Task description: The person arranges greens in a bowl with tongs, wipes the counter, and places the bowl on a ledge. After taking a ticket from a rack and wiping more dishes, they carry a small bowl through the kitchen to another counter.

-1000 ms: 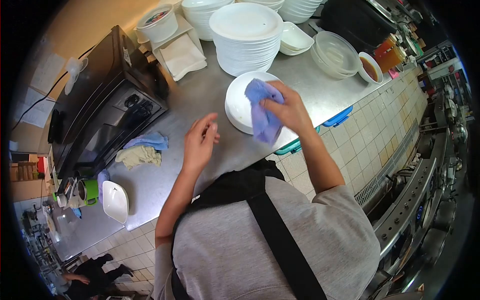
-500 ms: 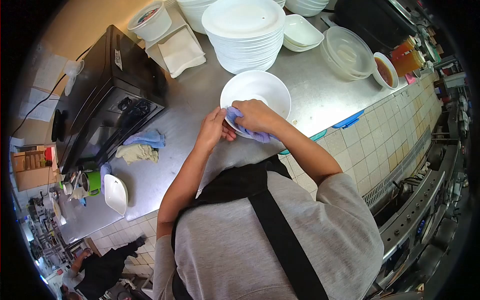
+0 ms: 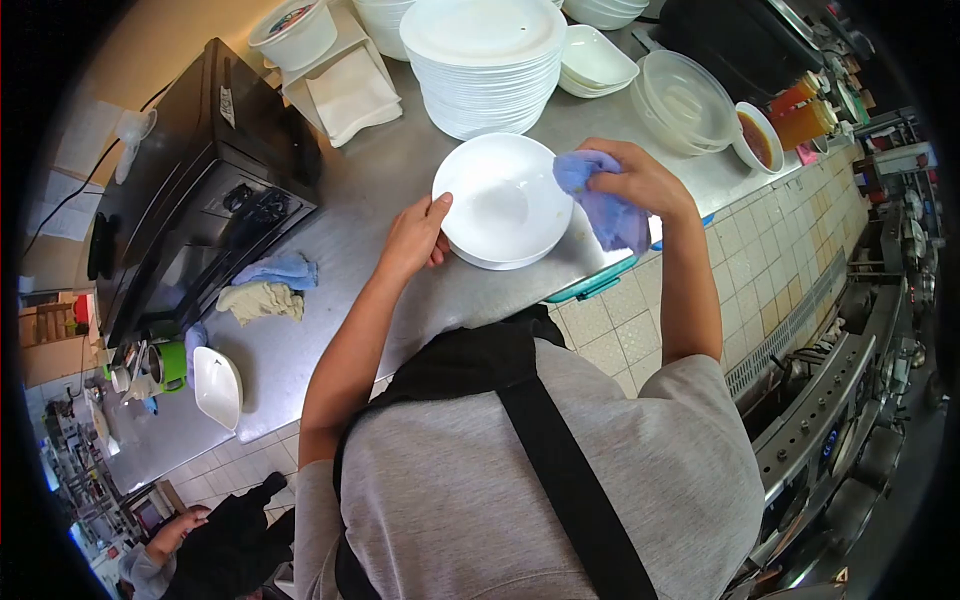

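Observation:
A round white bowl is near the front edge of the steel counter, its inside facing up. My left hand grips its left rim, thumb over the edge and fingers underneath. To the right of the bowl, my right hand is closed around a purple cloth, which hangs down beside the rim. Behind the bowl rises a tall stack of white oval plates.
A black microwave stands on the left, with folded cloths before it. White square dishes, plastic lids and a bowl of red sauce line the right. Another person is at lower left.
My right hand has lifted the purple cloth out of the bowl and moved it right, past the rim. My left hand still holds the bowl's left side.

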Demonstrator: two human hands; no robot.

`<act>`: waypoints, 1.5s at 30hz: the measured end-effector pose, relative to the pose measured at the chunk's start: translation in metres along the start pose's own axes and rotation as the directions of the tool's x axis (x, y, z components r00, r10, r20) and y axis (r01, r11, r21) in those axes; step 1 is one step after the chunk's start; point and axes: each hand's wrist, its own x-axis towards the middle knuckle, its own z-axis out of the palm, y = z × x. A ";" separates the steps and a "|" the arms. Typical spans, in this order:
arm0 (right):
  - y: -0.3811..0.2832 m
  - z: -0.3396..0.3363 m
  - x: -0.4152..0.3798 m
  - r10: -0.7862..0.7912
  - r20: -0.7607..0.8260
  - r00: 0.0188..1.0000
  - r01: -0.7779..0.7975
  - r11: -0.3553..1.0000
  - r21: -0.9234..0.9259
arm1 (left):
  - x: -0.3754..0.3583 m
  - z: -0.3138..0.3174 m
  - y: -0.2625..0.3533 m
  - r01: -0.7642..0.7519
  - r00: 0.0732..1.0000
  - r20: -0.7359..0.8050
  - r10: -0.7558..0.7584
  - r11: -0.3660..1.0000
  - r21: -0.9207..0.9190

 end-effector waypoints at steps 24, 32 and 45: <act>-0.052 -0.084 0.042 -0.085 -0.216 0.973 0.150 0.939 0.308 | 0.026 0.009 -0.016 -0.122 0.980 -0.124 0.158 0.958 0.261; -0.056 -0.083 0.165 -0.317 -0.372 0.873 -0.062 0.684 -0.727 | -0.023 -0.023 -0.032 -0.096 0.953 -0.266 0.144 0.978 0.185; -0.082 -0.030 0.093 -0.376 -0.249 0.893 0.444 0.637 0.631 | -0.112 -0.071 -0.136 -0.068 0.656 -0.490 0.574 0.692 0.719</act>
